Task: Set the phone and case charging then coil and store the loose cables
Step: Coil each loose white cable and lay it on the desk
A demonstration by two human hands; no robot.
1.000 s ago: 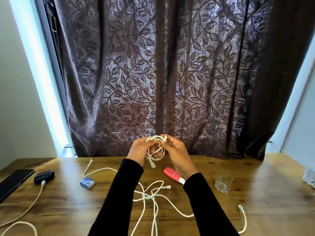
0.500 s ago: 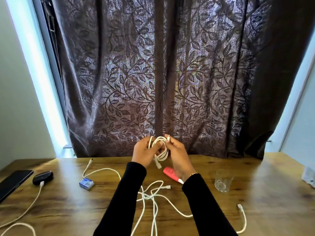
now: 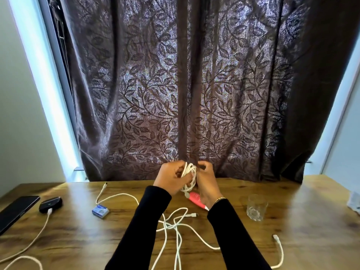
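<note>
Dark brown leaf-patterned curtain fills the back of the view; long wooden table runs beneath it.

Far left on the table: flat black phone, and just beside it a small black oval charging case with a white cable plugged in. Judgement: charging part looks set for the case; the phone's connection cannot be seen.

Loose white cables lie tangled between the black sleeves, one plug end off to the right.

Clear drinking glass right of the arms; pink tube under the right wrist; small blue box to the left.

Above the far table edge, left hand and right hand are both closed around a small white cable coil. Coil stands roughly upright between the palms, loops running top to bottom, a short plug tail hanging at the bottom.

Judgement: the tail points down toward the left fingers, the nearer hand to tuck it.
</note>
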